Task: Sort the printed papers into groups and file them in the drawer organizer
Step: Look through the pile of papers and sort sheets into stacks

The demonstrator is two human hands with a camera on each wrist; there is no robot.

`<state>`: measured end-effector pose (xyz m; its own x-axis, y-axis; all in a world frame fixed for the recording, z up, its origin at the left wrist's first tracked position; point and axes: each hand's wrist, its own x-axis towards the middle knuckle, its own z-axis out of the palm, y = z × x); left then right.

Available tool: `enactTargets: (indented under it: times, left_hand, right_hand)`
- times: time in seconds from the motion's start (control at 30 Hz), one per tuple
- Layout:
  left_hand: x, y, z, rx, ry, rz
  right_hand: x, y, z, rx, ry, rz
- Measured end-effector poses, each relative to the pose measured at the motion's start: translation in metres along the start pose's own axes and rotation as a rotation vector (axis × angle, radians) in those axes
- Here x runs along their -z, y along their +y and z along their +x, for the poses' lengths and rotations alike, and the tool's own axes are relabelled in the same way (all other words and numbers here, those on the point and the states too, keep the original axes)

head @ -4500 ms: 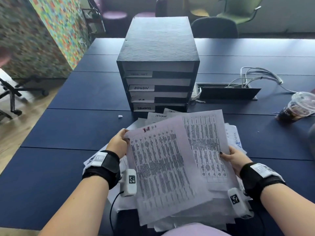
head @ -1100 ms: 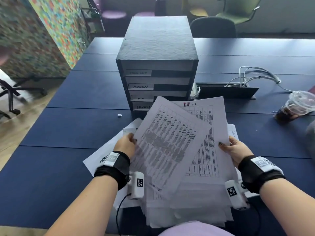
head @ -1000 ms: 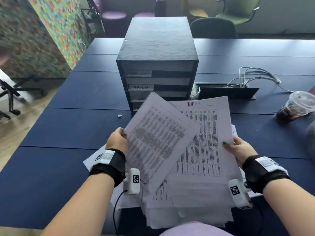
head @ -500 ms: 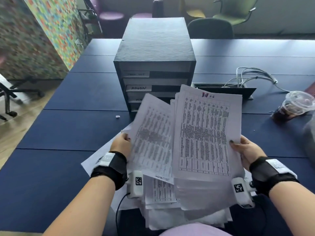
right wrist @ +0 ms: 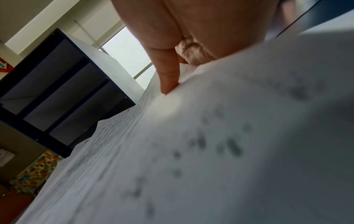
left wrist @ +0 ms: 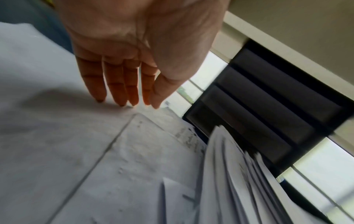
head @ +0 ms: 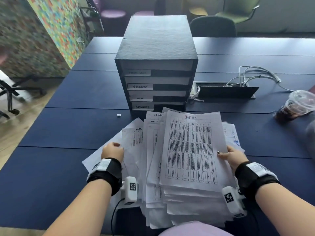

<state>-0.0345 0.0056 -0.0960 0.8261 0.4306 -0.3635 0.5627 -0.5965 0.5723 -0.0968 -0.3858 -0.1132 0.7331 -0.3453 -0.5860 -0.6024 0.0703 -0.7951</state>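
The right hand (head: 233,156) pinches the right edge of the top sheet (head: 190,149), marked H.R, thumb on its face, at centre frame; the left hand (head: 112,151), fingers (left wrist: 116,84) straight, tips resting on loose papers (head: 133,143) at centre left, holds nothing. The sheets look light, limp and quick to slide, best taken by an edge. Above stands the drawer organizer (head: 156,65), labelled ADMIN, H.R; a dark blue table (head: 68,126), cables, an iced drink (head: 296,107) at right, office chairs beyond

My right hand (right wrist: 201,30) pinches the near edge of a printed sheet (right wrist: 191,151), thumb (right wrist: 168,75) pressed on top, with the dark drawer organizer (right wrist: 63,84) beyond my thumb's tip.
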Motion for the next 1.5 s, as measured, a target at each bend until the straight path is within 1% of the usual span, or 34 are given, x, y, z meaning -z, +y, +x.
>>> enactTargets:
  times: [0.03,0.1,0.27,0.33,0.4,0.47,0.53,0.67,0.8,0.93,1.0,1.07,1.13,1.17,1.2,1.27,1.4,1.5]
  left_hand:
    - [0.002,-0.005,0.002,0.046,-0.017,-0.047]
    - [0.001,-0.010,0.005,0.090,-0.046,-0.131]
    - [-0.009,-0.004,0.002,0.018,-0.175,-0.217]
    - [-0.012,0.002,-0.001,-0.001,-0.169,-0.290]
    - [-0.010,0.010,-0.003,-0.005,-0.122,-0.290]
    - [-0.005,0.019,-0.007,-0.022,-0.074,-0.260]
    - [0.000,0.029,-0.014,-0.060,-0.020,-0.292]
    - [0.015,0.045,-0.027,-0.184,0.094,-0.367]
    - [0.037,0.060,-0.037,-0.286,0.148,-0.490]
    - [0.060,0.072,-0.043,-0.468,0.196,-0.539]
    - [0.076,0.079,-0.047,-0.593,0.267,-0.524]
    - [0.092,0.090,-0.056,-0.702,0.374,-0.500]
    - [0.105,0.099,-0.061,-0.748,0.491,-0.483]
    - [0.109,0.102,-0.063,-0.740,0.529,-0.502]
    - [0.113,0.106,-0.064,-0.730,0.537,-0.546]
    - [0.115,0.111,-0.066,-0.728,0.511,-0.621]
    - [0.102,0.117,-0.078,-0.687,0.465,-0.561]
    - [0.080,0.113,-0.079,-0.658,0.321,-0.585]
  right_hand:
    - [-0.001,-0.002,-0.001,-0.001,-0.001,-0.013]
    - [-0.003,-0.005,-0.004,0.001,-0.007,-0.025]
    - [-0.007,-0.008,-0.007,0.035,-0.026,-0.057]
    - [-0.007,-0.008,-0.007,0.038,-0.065,-0.064]
    - [-0.006,-0.007,-0.006,0.030,-0.076,-0.074]
    - [-0.006,-0.005,-0.004,0.019,-0.053,-0.095]
    - [-0.006,-0.003,-0.004,0.005,-0.041,-0.107]
    - [-0.004,-0.002,-0.005,-0.007,-0.035,-0.125]
    - [-0.005,-0.002,-0.004,0.001,-0.032,-0.132]
    - [-0.002,0.003,0.001,-0.012,-0.037,-0.149]
    - [-0.001,0.004,0.003,-0.018,-0.051,-0.139]
    - [-0.001,0.006,0.004,-0.019,-0.056,-0.123]
    - [-0.001,0.006,0.004,-0.006,-0.051,-0.095]
    - [-0.001,0.006,0.004,0.003,-0.043,-0.083]
    - [-0.001,0.005,0.003,0.014,-0.035,-0.069]
    - [0.000,0.003,0.002,0.034,-0.032,-0.018]
    - [0.000,-0.005,-0.010,0.069,-0.076,0.108]
    - [0.002,-0.010,-0.017,0.100,-0.130,0.191]
